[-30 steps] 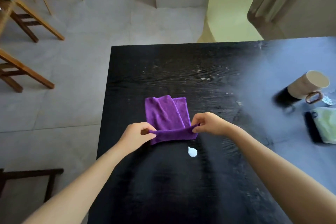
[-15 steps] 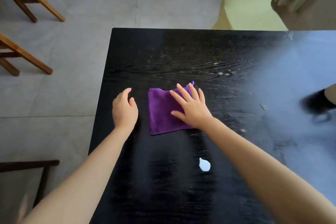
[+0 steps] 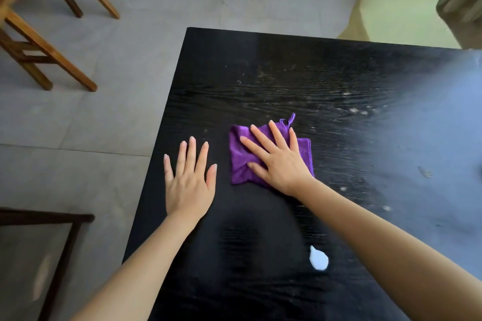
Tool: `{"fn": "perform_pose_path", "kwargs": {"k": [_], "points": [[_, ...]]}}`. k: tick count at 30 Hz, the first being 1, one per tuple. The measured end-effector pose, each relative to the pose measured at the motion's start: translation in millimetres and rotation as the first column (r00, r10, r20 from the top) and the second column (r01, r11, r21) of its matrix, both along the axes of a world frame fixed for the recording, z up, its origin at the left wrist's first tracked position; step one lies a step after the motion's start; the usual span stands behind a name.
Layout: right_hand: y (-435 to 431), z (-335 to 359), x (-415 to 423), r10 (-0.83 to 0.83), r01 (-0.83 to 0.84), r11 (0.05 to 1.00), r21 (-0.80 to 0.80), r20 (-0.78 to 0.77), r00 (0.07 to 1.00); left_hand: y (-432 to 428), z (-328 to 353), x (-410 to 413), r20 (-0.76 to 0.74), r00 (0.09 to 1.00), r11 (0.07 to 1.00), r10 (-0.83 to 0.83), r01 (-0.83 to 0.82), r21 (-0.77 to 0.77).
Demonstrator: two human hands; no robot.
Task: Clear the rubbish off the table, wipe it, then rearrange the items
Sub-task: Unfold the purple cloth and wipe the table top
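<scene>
Near the tabletop's [image 3: 260, 65] left edge, the left hand [image 3: 189, 185] lies flat, fingers spread wide. Just beside it, the right hand [image 3: 277, 161] presses the folded purple cloth [image 3: 241, 164], fingers splayed. A white scrap [image 3: 318, 259] lies toward the near edge.

Right hand [image 3: 279, 161] lies flat on the purple cloth [image 3: 241, 161]; cloth's middle and near right part hidden beneath palm and fingers. Fold layers under hand: cannot tell. Table [image 3: 260, 73] cut off by right and bottom edges; far right part washed out by glare, surface detail unreadable there. Small pale specks [image 3: 354, 111] on tabletop too small to identify. Wooden chair [image 3: 47, 41] cropped at top left, legs only. Dark frame [image 3: 60, 237] at lower left cropped, blurred. Both forearms run out of bottom edge.
</scene>
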State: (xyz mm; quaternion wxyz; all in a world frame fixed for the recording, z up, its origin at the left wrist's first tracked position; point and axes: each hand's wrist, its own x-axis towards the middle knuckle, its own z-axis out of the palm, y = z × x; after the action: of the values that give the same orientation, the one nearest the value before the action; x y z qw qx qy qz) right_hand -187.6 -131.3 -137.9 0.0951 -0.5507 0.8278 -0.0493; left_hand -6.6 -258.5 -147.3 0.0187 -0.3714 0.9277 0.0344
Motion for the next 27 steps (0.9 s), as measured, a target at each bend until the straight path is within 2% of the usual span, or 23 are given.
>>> {"fn": "perform_pose_path", "kwargs": {"k": [6, 8, 12, 16, 21, 27], "points": [[-55.4, 0.3, -13.4, -0.234, 0.235, 0.972, -0.029, 0.029, 0.972, 9.7, 1.4, 4.3, -0.031, 0.999, 1.0, 0.016, -0.016, 0.014], [-53.6, 0.0, -10.7, -0.182, 0.183, 0.983, -0.025, 0.036, 0.983, 26.3, 2.9, 12.6, -0.047, 0.999, 1.0, 0.019, -0.018, 0.015], [-23.6, -1.8, -4.2, 0.089, -0.088, 0.991, -0.105, 0.001, 0.996, 73.7, 5.7, 34.7, -0.013, 1.0, 1.0, 0.011, -0.011, 0.023], [6.2, 1.9, -18.8, 0.1, -0.094, 0.976, -0.196, 0.025, 0.995, 101.1, 9.0, 43.4, 0.019, 1.0, 0.999, -0.018, 0.018, 0.031], [94.4, 1.1, -57.4, -0.07, 0.093, 0.968, -0.235, 0.106, 0.992, 103.1, 12.2, 42.7, 0.032, 0.999, 1.0, -0.004, 0.003, 0.007], [219.3, 5.8, -94.7, -0.329, 0.335, 0.897, -0.287, 0.071, 0.942, 118.8, 15.4, 47.3, 0.039, 0.999, 1.0, -0.02, 0.019, 0.026]]}}
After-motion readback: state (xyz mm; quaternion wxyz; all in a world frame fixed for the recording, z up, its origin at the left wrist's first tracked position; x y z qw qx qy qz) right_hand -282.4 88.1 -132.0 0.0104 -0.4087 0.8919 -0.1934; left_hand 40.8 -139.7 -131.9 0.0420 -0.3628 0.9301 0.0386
